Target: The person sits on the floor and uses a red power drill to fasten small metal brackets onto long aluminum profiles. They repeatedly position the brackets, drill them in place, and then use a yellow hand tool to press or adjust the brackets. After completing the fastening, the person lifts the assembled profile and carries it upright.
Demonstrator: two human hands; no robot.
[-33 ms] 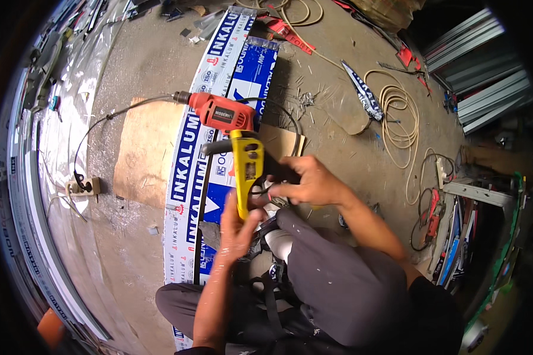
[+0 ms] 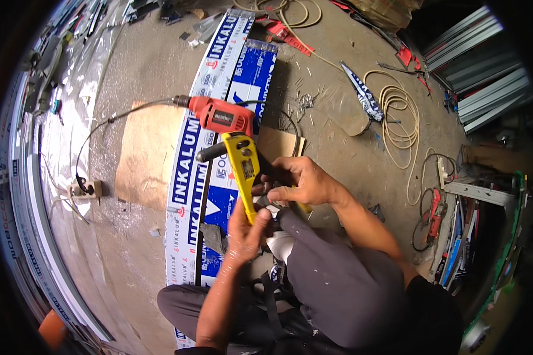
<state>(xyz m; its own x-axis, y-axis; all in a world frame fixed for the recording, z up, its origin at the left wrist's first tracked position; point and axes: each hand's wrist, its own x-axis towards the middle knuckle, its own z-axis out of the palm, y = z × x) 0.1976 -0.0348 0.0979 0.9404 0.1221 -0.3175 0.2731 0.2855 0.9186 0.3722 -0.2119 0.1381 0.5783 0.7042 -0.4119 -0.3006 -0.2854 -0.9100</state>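
My left hand [image 2: 247, 229] closes round the lower end of the yellow handle of a hand riveter [image 2: 238, 165]. The fingers of my right hand [image 2: 305, 184] curl about its dark other handle, partly hiding it. The riveter's grey nose [image 2: 210, 152] points left, over wrapped profiles [image 2: 183, 183] printed in blue and white. Just beyond the riveter, a red power drill [image 2: 224, 115] lies across these profiles, its chuck toward the left. A scrap of grey material [image 2: 212, 238] sits on the profiles beside my left hand.
A brown board [image 2: 145, 154] lies on the floor at left, near a socket box [image 2: 86, 189] with a cord. Long profiles [image 2: 47, 248] line the left edge. Coiled beige hose [image 2: 400, 124] is at right, with a red power tool [image 2: 433, 207] below it.
The riveter has tilted, its nose swinging slightly down and left and its yellow handle's lower end shifting right. My left hand has moved a little right with it. The drill stays put.
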